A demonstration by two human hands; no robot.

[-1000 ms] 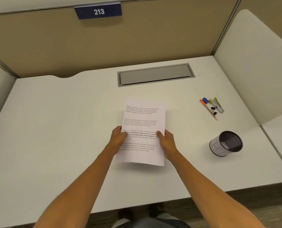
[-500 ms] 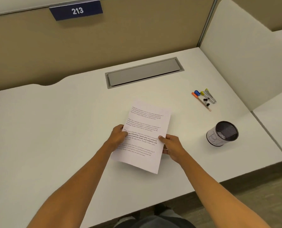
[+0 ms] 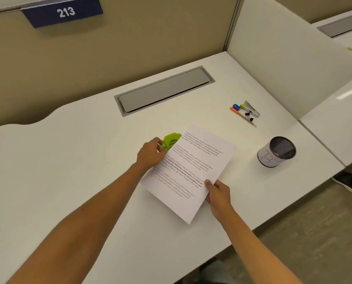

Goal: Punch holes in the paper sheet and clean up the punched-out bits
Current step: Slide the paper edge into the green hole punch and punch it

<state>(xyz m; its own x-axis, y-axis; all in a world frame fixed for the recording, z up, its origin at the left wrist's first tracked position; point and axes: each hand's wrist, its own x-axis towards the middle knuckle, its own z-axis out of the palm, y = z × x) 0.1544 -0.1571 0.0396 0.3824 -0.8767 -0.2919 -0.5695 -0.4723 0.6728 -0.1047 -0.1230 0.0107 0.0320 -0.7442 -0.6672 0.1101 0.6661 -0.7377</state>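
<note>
At the middle of the frame the left hand [image 3: 150, 154] curls its grip round the handle end of a green hole punch [image 3: 171, 140], whose head points up and to the right and meets the upper left edge of the paper sheet [image 3: 188, 171]. The sheet lies tilted on the white worktop [image 3: 68, 160], its long axis running from upper left to lower right. Right of it, the right hand [image 3: 217, 190] pinches its lower right edge, so the left hand is nearer the punching spot.
</note>
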